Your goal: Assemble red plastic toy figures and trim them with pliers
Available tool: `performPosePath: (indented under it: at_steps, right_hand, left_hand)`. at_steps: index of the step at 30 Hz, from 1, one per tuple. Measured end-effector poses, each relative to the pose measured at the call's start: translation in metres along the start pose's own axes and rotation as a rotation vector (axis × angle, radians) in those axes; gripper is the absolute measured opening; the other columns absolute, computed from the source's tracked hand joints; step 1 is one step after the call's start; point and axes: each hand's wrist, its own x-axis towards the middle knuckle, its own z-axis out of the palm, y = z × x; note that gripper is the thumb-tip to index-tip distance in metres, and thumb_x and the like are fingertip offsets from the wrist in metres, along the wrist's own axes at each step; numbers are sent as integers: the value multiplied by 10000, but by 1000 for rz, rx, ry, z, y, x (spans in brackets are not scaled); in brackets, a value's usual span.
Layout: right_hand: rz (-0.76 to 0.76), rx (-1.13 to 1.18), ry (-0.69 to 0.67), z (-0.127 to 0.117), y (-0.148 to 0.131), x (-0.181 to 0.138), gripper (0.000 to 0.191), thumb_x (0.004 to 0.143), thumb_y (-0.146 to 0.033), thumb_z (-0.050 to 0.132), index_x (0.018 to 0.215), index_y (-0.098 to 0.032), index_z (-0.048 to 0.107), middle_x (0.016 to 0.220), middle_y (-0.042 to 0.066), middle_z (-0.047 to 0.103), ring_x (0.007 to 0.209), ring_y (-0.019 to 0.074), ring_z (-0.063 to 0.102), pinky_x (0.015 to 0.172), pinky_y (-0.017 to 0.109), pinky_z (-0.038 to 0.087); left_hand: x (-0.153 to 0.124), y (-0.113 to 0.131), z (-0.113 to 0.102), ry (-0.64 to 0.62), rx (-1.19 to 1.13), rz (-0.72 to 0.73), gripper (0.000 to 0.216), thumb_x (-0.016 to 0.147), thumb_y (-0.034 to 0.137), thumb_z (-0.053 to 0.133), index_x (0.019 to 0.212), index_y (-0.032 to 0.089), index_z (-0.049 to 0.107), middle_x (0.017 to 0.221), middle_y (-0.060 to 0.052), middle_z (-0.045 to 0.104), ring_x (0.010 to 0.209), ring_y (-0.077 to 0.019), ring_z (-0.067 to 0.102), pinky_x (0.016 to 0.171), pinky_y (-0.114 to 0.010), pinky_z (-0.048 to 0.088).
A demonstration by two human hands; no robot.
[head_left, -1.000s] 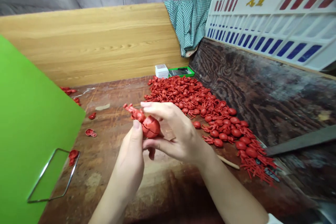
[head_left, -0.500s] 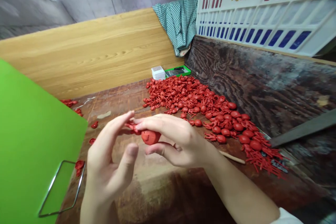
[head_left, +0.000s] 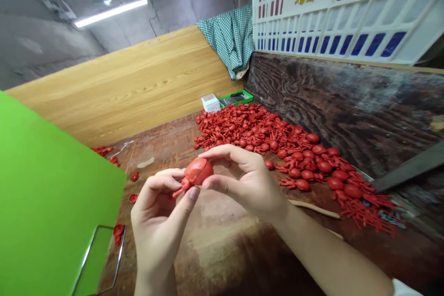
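Note:
A red plastic figurine (head_left: pixel 199 172) with a big round head and a small body is held up over the table between both hands. A seam line runs across its head. My left hand (head_left: pixel 163 212) is closed on its body end, thumb below and fingers behind. The thumb and fingers of my right hand (head_left: pixel 246 178) close on the right side of the head. Beyond my hands lies a large heap of similar red figurines (head_left: pixel 243 125), spreading along the right-hand board.
A green panel (head_left: pixel 52 194) with a metal wire handle (head_left: pixel 120 263) stands at left, loose red pieces (head_left: pixel 118 233) beside it. White stacked cards (head_left: pixel 210 102) and a green tray (head_left: pixel 248 97) sit at the back. A white basket (head_left: pixel 347 14) rests above the right board. A tan stick (head_left: pixel 315 209) lies right.
The figurine has been turned, so its round head now faces up and right with its body towards the lower left. My left hand has closed onto it. The camera view has shifted slightly.

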Motion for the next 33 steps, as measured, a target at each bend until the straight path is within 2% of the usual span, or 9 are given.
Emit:
performPosePath:
  at_steps: [4,7,9,13,17,21,25,30,33]
  right_hand:
    - [-47,1,-134,-4,-7,2,312,973,-338,830,1237,-184,767,1206,108,821,1116,219,774,1015,387,623]
    - [-223,-196,-261,-8,-15,5,298,1068,-290,690,1345,-188,730,1340,127,781,1353,241,660,1223,479,492]
    - [-271,-273,-305,-9,-18,5,319,1121,-294,580,1396,-195,707,1395,133,758,1428,240,603,1274,511,433]
    - [-242,-168,-288,-7,-17,4,496,1057,-527,672,1413,-185,716,1403,164,751,1360,256,665,1190,460,530]
    - [-160,-82,-285,-5,-18,1,469,1016,-423,764,1433,-212,716,1353,123,791,1270,231,740,1106,371,601]
    - [-102,-26,-255,-2,-22,-2,467,1020,-339,771,1462,-207,698,1306,104,815,1184,213,783,1054,327,631]
    - [-38,-5,-263,2,-25,-5,528,980,-323,824,1474,-196,685,1424,116,763,1287,218,748,1146,334,586]
    - [127,139,-270,5,-25,-6,465,1004,-289,790,1452,-204,700,1436,116,755,1306,236,742,1127,363,614]
    - [93,107,-238,5,-25,-7,416,994,-293,804,1396,-211,736,1395,106,777,1277,233,754,1112,358,624]
  left_hand:
    - [-1,7,0,-14,-129,-46,207,901,347,877,885,214,719,1031,-38,784,896,-164,770,810,-252,664]
    - [-3,11,-2,-48,-163,-175,168,930,345,844,1066,258,799,1034,-52,832,718,-160,776,650,-263,674]
    - [-5,12,-4,-124,-146,-213,308,909,345,866,1209,285,832,1071,-87,859,696,-178,795,596,-251,671]
    - [-8,13,-4,-153,-108,-143,452,802,217,952,1227,333,853,1121,-85,875,892,-226,851,752,-244,700]
    - [-9,12,-1,-132,-55,-88,484,822,168,930,1264,341,837,1237,-87,851,1086,-257,834,930,-294,687]
    - [-10,9,-6,-125,-120,-71,453,808,284,956,1248,305,849,1186,-120,861,1031,-284,850,894,-300,698]
    - [-14,10,-13,-71,-58,-81,395,829,239,938,1211,305,861,1137,-77,874,986,-215,851,877,-211,676]
    - [-17,13,-15,-70,44,-62,419,863,193,899,1249,347,845,1281,-69,834,1171,-269,802,976,-293,672]
    - [-18,11,-12,-63,60,-42,413,864,201,899,1240,364,847,1275,-72,833,1128,-279,813,946,-327,690]
